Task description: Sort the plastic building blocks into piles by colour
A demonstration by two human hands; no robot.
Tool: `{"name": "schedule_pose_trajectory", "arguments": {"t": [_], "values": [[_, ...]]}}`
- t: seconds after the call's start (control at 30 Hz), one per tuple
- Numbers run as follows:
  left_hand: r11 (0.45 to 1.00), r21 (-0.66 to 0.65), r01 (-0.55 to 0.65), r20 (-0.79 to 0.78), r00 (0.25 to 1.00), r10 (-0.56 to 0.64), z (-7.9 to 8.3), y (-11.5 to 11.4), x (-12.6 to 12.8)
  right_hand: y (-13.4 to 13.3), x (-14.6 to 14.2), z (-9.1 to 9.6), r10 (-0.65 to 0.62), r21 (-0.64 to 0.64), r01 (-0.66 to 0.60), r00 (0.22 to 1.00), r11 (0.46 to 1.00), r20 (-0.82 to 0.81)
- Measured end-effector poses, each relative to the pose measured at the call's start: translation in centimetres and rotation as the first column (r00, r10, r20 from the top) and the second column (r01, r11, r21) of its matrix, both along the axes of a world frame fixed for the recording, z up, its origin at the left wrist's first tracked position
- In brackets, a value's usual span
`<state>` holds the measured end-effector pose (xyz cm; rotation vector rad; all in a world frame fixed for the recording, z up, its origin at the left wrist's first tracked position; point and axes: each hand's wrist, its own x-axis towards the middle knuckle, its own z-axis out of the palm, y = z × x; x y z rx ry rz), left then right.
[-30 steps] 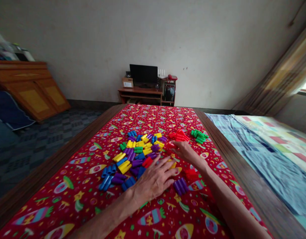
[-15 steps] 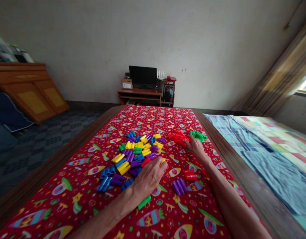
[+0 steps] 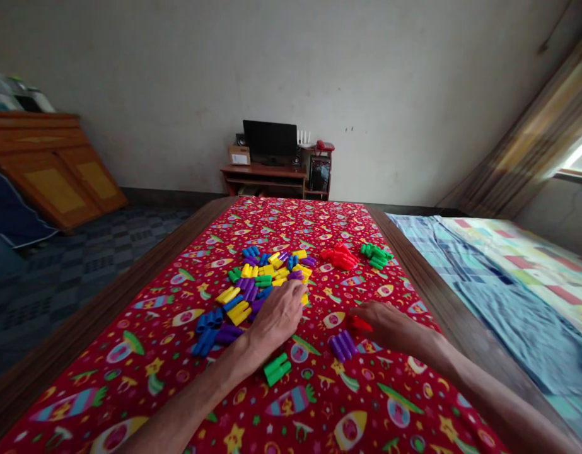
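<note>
My left hand (image 3: 280,313) reaches over the right part of a mixed pile of plastic tube blocks. Its fingers curl downward around a yellow tube block (image 3: 304,300), which shows partly beneath them. On the right, my right hand (image 3: 385,323) is closed on a red tube block (image 3: 360,324), mostly covered by the hand. A purple tube block (image 3: 343,345) lies just below that hand. One green tube block (image 3: 277,369) lies below my left wrist. Yellow blocks (image 3: 238,312), blue blocks (image 3: 205,342) and purple blocks (image 3: 246,289) fill the pile.
Beyond my right hand, a heap of red blocks (image 3: 339,256) sits beside a heap of green blocks (image 3: 376,255). A red patterned cloth (image 3: 291,221) covers the wooden table (image 3: 465,328). A bed (image 3: 508,296) stands to the right, a computer desk (image 3: 267,171) ahead.
My right hand has come back from the red heap to the nearer red block and closed on it. My left hand has shifted slightly forward and left over the pile.
</note>
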<state>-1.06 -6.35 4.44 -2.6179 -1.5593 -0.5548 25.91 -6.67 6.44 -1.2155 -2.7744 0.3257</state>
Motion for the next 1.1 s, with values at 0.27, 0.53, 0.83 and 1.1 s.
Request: {"name": "schedule_pose_trajectory", "arguments": {"t": [0.27, 0.53, 0.83, 1.1], "values": [[0.88, -0.031, 0.474, 0.021, 0.88, -0.474, -1.0, -4.1, 3.5, 10.9, -0.7, 1.1, -0.382, -0.037, 0.491, 0.626, 0.87, -0.68], [0.914, -0.048, 0.404, -0.015, 0.914, -0.405, -3.3, -4.4, 2.8, 16.9, -4.6, 0.6, -0.441, -0.027, 0.534, 0.668, 0.845, -0.599], [0.954, 0.022, 0.298, -0.072, 0.953, -0.295, -1.6, -3.4, 3.1, 17.0, -5.2, 0.0, -0.563, 0.049, 0.704, 0.606, 0.709, -0.563], [0.969, -0.018, 0.248, -0.082, 0.965, -0.249, -0.8, -3.5, 2.9, 8.9, -10.0, 0.4, 0.0, -0.111, -0.071, 0.842, 0.991, -0.54]]}}
